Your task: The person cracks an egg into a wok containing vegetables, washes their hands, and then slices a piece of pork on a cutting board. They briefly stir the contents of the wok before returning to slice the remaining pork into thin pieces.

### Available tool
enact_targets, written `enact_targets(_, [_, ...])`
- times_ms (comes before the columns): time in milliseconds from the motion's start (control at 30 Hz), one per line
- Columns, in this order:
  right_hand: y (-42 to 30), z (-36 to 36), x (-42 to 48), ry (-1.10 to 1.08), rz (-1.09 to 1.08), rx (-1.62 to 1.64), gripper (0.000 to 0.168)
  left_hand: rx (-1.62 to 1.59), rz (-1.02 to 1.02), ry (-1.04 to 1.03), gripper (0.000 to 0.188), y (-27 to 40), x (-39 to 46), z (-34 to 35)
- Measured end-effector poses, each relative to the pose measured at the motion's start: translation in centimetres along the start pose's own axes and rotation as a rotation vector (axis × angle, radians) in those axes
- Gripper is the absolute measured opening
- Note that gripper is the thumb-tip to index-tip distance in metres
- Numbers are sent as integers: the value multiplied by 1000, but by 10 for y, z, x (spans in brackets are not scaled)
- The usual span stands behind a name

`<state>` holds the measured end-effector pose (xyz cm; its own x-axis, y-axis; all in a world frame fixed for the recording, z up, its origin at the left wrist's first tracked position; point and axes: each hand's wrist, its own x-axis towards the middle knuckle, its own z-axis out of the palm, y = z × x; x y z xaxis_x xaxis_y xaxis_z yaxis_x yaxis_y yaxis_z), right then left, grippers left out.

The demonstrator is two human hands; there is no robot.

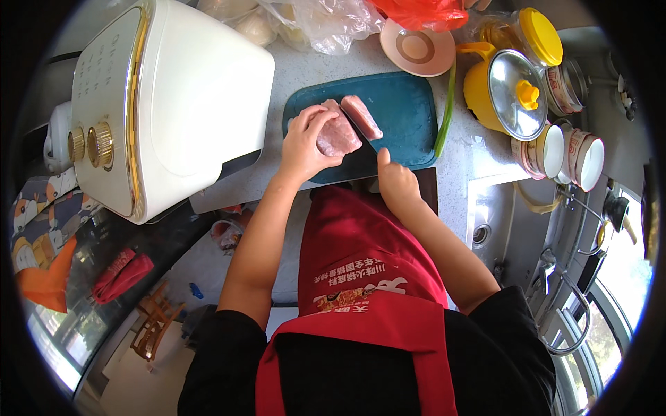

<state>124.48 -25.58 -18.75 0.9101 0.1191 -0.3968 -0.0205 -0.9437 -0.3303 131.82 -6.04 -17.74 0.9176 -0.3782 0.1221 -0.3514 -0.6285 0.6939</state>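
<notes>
My left hand [306, 143] grips a block of raw pale-pink meat [339, 132], its fingers spread over the top and left side. The meat rests on a dark teal cutting board [408, 104]. My right hand [398, 179] is closed around a knife, whose handle is mostly hidden in the fist. The dark knife blade [362, 136] stands between the block and a thick cut slice of meat [362, 117]. That slice lies on the board just right of the blade, apart from the block.
A white air fryer [208, 88] stands close at left. At right are a green onion stalk [446, 114], a yellow pot [481, 99] with a glass lid, stacked bowls [551, 151] and a sink [512, 223]. A small plate [442, 49] and plastic bags [333, 26] lie behind the board.
</notes>
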Motion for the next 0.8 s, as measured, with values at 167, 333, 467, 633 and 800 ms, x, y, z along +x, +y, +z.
enact_targets(167, [-17, -11, 54, 62, -45, -24, 16, 24, 29, -114, 72, 3, 3, -2])
enact_targets(333, [3, -14, 24, 19, 149, 39, 26, 3, 26, -91, 72, -7, -8, -7])
enact_targets(467, [25, -21, 7, -12, 222, 60, 26, 13, -21, 89, 72, 6, -18, 10])
enact_targets(633, [38, -42, 0, 187, 184, 123, 20, -70, -95, 265, 82, 35, -14, 49])
enact_targets(800, [9, -68, -28, 343, -12, 275, 13, -170, -55, 358, 79, 28, -34, 46])
